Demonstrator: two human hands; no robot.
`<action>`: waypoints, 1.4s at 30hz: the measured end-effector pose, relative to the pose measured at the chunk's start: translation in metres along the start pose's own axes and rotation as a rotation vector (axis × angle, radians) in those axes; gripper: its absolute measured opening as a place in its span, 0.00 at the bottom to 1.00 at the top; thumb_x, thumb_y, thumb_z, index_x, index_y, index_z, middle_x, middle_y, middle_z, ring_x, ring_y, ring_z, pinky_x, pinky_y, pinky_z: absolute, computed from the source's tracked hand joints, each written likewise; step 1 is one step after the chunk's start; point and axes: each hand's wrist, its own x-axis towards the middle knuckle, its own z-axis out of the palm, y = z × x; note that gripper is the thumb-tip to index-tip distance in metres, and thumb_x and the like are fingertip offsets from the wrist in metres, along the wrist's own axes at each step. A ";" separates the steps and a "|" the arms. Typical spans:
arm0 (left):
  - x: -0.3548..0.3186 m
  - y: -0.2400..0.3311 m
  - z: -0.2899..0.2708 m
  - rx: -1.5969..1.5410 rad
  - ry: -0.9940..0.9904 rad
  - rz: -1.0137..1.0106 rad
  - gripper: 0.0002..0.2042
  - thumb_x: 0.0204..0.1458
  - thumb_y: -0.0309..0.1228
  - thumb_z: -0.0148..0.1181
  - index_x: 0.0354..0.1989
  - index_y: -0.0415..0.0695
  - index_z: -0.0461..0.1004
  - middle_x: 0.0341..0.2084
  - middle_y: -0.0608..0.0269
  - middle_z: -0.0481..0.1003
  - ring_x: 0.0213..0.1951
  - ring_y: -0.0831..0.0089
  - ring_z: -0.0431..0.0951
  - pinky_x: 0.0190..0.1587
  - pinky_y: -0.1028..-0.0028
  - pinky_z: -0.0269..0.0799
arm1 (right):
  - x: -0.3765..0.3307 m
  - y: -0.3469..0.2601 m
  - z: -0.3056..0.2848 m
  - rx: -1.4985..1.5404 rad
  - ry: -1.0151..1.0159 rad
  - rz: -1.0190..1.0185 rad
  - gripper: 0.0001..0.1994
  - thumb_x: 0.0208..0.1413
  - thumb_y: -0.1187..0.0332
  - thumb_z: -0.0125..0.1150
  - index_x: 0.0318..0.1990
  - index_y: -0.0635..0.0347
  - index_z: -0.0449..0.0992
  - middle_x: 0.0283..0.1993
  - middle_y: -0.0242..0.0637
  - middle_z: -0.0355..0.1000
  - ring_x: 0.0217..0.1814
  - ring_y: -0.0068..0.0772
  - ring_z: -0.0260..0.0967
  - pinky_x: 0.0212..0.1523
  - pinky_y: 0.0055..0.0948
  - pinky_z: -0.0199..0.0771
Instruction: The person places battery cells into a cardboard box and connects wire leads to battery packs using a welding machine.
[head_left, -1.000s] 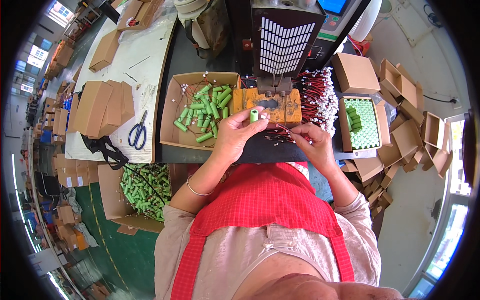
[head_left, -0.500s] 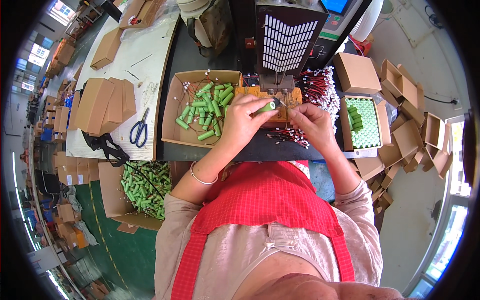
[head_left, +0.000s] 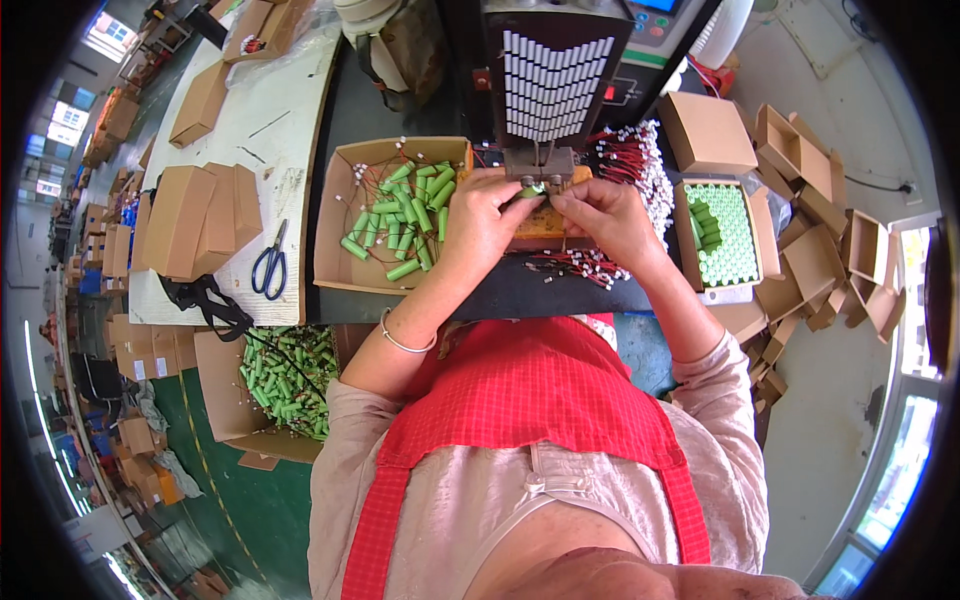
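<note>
My left hand grips a green cylindrical battery cell, its end held up against the tips of a welding machine's head. Beside it, my right hand is closed in a pinch on a thin wire lead, mostly covered by the fingers. Both hands are over an orange-brown block under the machine. To the left, a cardboard box holds loose green cells with wires. On the right, bundles of red and black leads with white connectors lie on the black table.
A carton of upright green cells stands at the right. Blue-handled scissors lie on the white table at left, near folded cartons. A large box of cells stands below the table edge. Cardboard boxes pile up far right.
My left hand has carried the cell forward, up against the machine's tips. My right hand has come closer to it and slightly forward. The view has shifted a little.
</note>
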 end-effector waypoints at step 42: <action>-0.012 -0.009 0.006 -0.168 0.089 -0.093 0.08 0.41 0.22 0.62 0.31 0.34 0.76 0.27 0.53 0.76 0.27 0.65 0.77 0.31 0.75 0.71 | -0.003 0.017 0.027 -0.093 0.284 -0.286 0.06 0.48 0.74 0.59 0.32 0.68 0.76 0.23 0.40 0.73 0.25 0.24 0.70 0.27 0.23 0.68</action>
